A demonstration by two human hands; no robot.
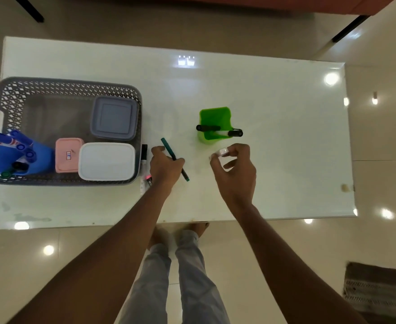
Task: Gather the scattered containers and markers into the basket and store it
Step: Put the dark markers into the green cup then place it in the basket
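My left hand (pixel 166 166) grips a slim teal marker (pixel 175 159); my right hand (pixel 235 169) pinches a small round clear container (pixel 222 151). Perforated grey plastic basket (pixel 70 86) sits left on the glossy table (pixel 274 160).

Both arms extended fwd; left hand (pixel 166 166) fingers closed, right hand (pixel 235 168) fingertips pinched, palm down

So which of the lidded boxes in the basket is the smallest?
The pink box, between the blue holder and the white box; the grey box is larger too.
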